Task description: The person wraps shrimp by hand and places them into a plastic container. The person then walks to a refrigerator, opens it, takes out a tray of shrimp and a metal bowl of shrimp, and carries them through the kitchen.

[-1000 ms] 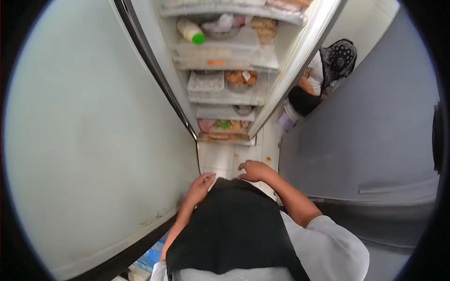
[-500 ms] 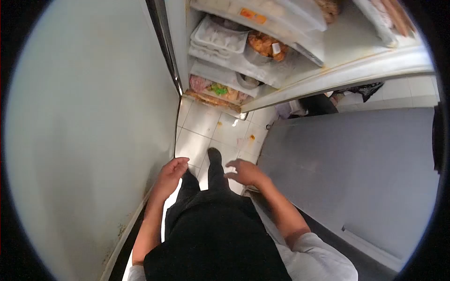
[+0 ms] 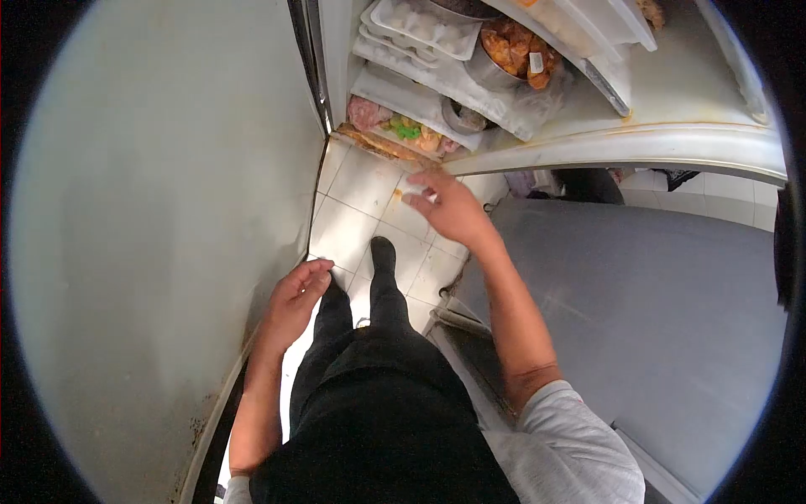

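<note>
My right hand [image 3: 452,212] reaches forward over the tiled floor, fingers spread and slightly bent, holding nothing. It is nearest the lower front edge of an upright fridge [image 3: 588,155]. By the fridge door [image 3: 159,210] hangs my left hand [image 3: 295,304], its fingers loosely apart and nothing in them. Stacked white trays [image 3: 420,34] with pale round items, which look like eggs, sit on a shelf. Beside them stands a metal pot [image 3: 495,71] of orange-red food [image 3: 516,52]. Lower down lie pink and green foods [image 3: 395,126] and a smaller metal pot [image 3: 463,116].
A large grey flat surface [image 3: 638,286] takes up my right side. The white floor tiles [image 3: 348,189] have orange stains. Translucent containers [image 3: 588,34] sit higher in the fridge. A dark bag [image 3: 676,178] lies beyond the fridge edge.
My right hand has moved forward toward the fridge shelves, its arm stretching out. My left hand has shifted only slightly. The view has come closer to the shelves.
</note>
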Tool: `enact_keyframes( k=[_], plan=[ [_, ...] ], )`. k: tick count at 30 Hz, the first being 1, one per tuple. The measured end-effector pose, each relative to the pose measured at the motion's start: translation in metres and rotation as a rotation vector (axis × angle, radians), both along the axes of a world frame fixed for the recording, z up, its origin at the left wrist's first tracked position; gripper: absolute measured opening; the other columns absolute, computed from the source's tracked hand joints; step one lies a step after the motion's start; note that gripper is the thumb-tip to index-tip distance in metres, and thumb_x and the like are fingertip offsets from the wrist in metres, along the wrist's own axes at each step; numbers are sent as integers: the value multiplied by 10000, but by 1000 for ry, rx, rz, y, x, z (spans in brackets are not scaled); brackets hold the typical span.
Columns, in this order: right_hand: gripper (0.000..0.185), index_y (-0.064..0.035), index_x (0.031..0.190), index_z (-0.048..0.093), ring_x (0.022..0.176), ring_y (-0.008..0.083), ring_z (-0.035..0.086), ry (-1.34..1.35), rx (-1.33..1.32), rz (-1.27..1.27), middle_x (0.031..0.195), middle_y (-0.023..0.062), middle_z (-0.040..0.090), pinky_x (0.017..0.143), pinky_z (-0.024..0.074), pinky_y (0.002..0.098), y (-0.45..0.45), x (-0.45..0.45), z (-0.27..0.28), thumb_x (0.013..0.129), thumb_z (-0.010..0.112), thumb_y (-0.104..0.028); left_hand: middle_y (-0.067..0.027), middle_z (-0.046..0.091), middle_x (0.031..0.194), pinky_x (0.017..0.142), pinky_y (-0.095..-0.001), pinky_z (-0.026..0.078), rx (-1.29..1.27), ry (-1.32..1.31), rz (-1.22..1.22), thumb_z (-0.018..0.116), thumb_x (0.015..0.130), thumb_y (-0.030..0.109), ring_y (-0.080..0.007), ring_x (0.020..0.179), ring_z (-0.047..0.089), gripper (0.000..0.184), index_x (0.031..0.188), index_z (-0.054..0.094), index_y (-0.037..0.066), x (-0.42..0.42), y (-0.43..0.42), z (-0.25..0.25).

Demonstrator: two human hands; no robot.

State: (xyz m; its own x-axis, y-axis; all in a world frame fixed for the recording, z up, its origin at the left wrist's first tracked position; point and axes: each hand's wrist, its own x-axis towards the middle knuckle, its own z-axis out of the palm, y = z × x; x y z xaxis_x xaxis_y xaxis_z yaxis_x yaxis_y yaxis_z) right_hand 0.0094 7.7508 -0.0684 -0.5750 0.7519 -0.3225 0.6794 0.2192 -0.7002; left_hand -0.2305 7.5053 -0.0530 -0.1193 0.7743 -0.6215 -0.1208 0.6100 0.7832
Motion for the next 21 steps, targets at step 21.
enact_keyframes(
  k=[21],
  plan=[
    [584, -50, 1421, 628, 1326, 446, 589, -83, -106, -45, 1437, 281, 603, 1137, 467, 476, -10, 33, -38, 946, 770, -358, -79, 709, 1295, 1053, -321, 488, -70, 74, -60, 616, 1107, 263, -156, 1176, 651, 367, 1403, 647, 48, -6, 13, 4]
  ],
)
